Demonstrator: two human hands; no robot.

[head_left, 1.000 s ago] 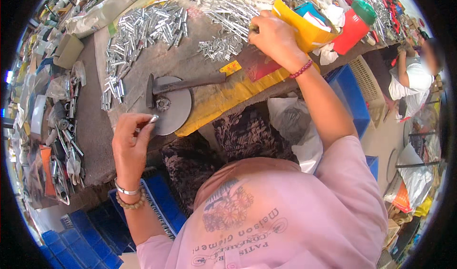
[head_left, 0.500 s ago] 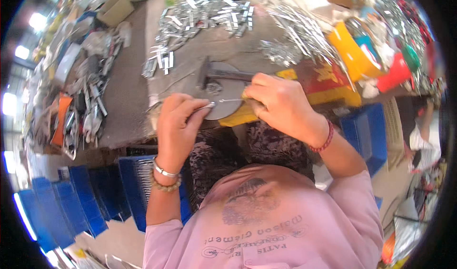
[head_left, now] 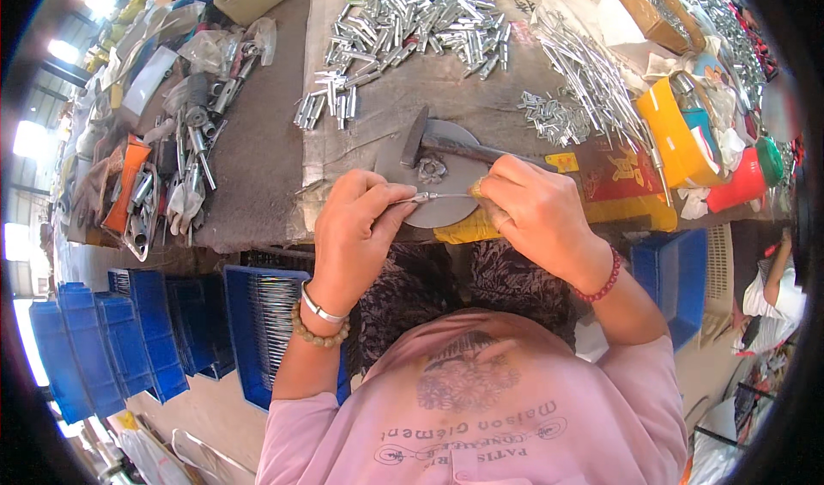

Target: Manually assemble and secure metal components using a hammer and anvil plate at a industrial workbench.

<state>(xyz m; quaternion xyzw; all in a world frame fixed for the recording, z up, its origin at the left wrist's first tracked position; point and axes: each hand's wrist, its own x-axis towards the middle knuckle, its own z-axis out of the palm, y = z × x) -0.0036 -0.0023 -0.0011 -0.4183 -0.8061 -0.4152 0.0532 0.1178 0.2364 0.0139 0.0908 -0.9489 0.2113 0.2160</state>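
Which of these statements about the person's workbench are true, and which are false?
1. Both hands hold one thin metal pin between them. True: left hand and right hand each pinch an end.
2. A hammer lies on the round metal plate. True.
3. The right hand grips the hammer. False: the hammer lies loose beyond the hands.
4. The right wrist wears a red bead bracelet. True.
5. The crates below the bench are green. False: they are blue.
6. The bench holds no other metal parts. False: a heap of silver pieces lies beyond the plate.
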